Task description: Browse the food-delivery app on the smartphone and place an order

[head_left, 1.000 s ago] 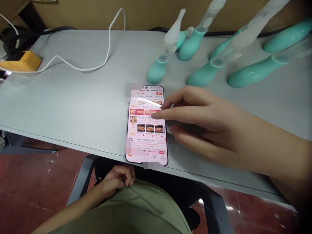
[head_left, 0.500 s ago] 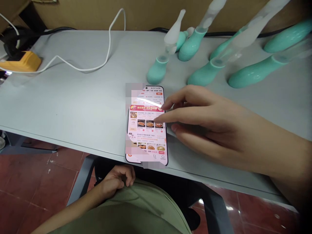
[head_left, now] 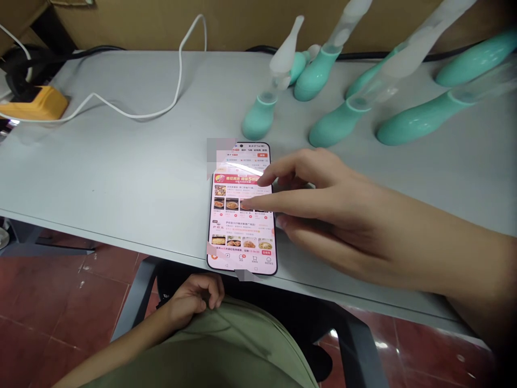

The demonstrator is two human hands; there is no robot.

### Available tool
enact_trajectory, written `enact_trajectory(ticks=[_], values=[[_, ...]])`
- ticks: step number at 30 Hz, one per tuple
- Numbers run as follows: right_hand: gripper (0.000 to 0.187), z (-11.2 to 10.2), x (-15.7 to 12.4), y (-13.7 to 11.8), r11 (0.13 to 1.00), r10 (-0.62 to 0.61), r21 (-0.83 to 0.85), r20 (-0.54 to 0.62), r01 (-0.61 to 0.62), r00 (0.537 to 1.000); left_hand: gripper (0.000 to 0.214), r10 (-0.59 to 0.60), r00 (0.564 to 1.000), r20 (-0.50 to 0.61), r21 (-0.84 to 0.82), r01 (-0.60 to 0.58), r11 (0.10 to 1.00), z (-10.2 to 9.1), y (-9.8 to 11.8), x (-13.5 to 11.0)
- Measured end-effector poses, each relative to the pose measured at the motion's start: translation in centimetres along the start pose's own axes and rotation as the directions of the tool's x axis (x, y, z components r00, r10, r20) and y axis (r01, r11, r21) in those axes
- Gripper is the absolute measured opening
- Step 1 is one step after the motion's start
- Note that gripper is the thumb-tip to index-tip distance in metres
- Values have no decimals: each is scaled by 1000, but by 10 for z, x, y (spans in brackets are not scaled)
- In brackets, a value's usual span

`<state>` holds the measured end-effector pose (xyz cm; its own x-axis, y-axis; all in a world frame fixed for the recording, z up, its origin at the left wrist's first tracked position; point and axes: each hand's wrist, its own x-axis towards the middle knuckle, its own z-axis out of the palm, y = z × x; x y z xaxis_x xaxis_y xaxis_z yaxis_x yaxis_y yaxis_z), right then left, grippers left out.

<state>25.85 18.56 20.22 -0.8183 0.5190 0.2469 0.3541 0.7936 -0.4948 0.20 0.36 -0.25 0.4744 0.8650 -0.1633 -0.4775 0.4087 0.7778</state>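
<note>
A smartphone (head_left: 242,226) lies face up near the front edge of the table, its lit screen showing a page of food pictures and a red banner. Over its right side reaches my right hand (head_left: 343,215), fingers stretched and apart. The index fingertip is at the row of small food pictures; whether it touches the glass I cannot tell. Nothing is held in this hand. Below the table edge, my left hand (head_left: 197,293) rests on the green shirt (head_left: 226,345) over my lap, its fingers loosely curled with no object seen in them.
Several turquoise bulbs with clear tubes and pale tips, one of them a bulb (head_left: 258,121) just beyond the phone, stand or lie at the back right. A white cable (head_left: 137,115) crosses the left side to a yellow power block (head_left: 50,102). Behind is a brown panel (head_left: 133,27).
My right hand has moved slightly left over the phone. The row of food pictures on the screen has shifted left. My left hand has stayed put.
</note>
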Motion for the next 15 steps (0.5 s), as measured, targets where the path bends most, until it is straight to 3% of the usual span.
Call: enact_trajectory(ticks=[4, 12, 15], values=[[43, -3, 0, -1, 1000, 17, 5, -6, -17, 1000, 40, 10, 1000, -3, -3, -10, 1000, -2, -2, 0], [31, -4, 2, -3, 999, -10, 36, 2, 10, 1000, 38, -3, 1000, 7, -9, 3, 1000, 0, 0, -1], [37, -3, 2, -1, 999, 14, 52, -11, -13, 1000, 38, -15, 1000, 0, -7, 15, 1000, -1, 0, -2]])
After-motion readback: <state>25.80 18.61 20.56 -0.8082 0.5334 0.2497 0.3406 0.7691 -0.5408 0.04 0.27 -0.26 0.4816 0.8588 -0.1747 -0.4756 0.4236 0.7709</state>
